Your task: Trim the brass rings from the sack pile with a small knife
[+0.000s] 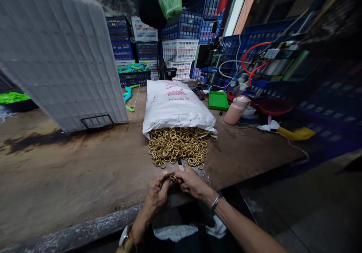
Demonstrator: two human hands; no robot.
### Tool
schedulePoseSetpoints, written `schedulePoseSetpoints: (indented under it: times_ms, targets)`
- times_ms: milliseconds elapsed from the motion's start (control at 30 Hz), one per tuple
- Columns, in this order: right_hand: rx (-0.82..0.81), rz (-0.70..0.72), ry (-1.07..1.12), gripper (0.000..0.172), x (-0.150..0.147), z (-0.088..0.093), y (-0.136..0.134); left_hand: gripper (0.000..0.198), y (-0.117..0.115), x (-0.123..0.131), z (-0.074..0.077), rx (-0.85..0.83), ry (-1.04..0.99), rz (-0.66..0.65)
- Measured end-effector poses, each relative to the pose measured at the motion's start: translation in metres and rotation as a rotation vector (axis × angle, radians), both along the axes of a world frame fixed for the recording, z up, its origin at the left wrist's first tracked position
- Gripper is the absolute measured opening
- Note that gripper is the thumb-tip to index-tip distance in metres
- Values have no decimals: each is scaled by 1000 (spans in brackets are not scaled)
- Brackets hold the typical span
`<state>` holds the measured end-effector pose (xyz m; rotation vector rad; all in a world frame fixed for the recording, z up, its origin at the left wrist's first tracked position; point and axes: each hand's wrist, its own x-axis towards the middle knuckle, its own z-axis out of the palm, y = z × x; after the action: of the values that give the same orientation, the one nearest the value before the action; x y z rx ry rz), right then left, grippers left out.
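Note:
A heap of gold-coloured rings [175,145] spills from the mouth of a white sack [175,109] with red print, lying on the table. Just in front of the heap, near the table's front edge, my two hands meet. My left hand [157,190] is closed on a few brass-coloured rings [173,178]. My right hand [192,183] is closed against the same rings, with its fingertips touching them. A small flat tool with a black and a silver part [180,166] sticks up from the right fingers; its kind is unclear.
A large pale ribbed panel [70,57] stands upright on the left. On the right are a pink bottle [236,109], a green tray [218,100] and a red bowl [274,105]. Stacked crates [181,49] stand behind the table [85,181].

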<state>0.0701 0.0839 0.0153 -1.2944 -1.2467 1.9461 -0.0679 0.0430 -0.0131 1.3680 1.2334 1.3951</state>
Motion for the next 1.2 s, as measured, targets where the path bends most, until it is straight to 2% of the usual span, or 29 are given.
schedulePoseSetpoints:
  times_ms: [100, 167, 233, 333, 400, 467, 567, 700, 800, 933, 1067, 1133, 1200]
  targets:
    - [-9, 24, -58, 11, 0, -2, 1, 14, 0, -2, 5, 6, 47, -23]
    - [56, 2, -122, 15, 0, -5, 3, 13, -1, -2, 11, -27, 55, -22]
    - [245, -85, -226, 18, 2, -7, 7, 12, -1, -1, 15, -99, 24, 9]
    - [616, -216, -411, 21, 5, -4, 7, 13, -2, 0, 16, -271, -97, 75]
    - [753, -192, -448, 22, 5, 0, 2, 17, -2, 1, 15, -377, -159, 82]
    - [816, -103, -446, 20, 2, 4, -4, 19, -3, 3, 14, -414, -195, 64]
    - [809, -12, -452, 20, -4, 2, -11, 23, -4, 6, 17, -402, -242, 47]
    - [698, -8, -445, 26, -9, -9, -8, 27, -6, 9, 26, -447, -238, 57]
    - [609, -7, -357, 22, -8, -13, -4, 27, -7, 10, 29, -457, -224, 49]
    - [527, -4, -263, 25, -4, -8, -3, 23, -7, 11, 27, -366, -214, 14]
    - [559, -4, -283, 28, -3, -6, -2, 20, -5, 12, 25, -264, -172, 0]
    - [557, 1, -297, 27, -4, -7, -1, 21, -5, 13, 23, -288, -171, -9]
    - [541, 16, -305, 28, -4, -8, -1, 25, -4, 12, 21, -381, -189, -39]
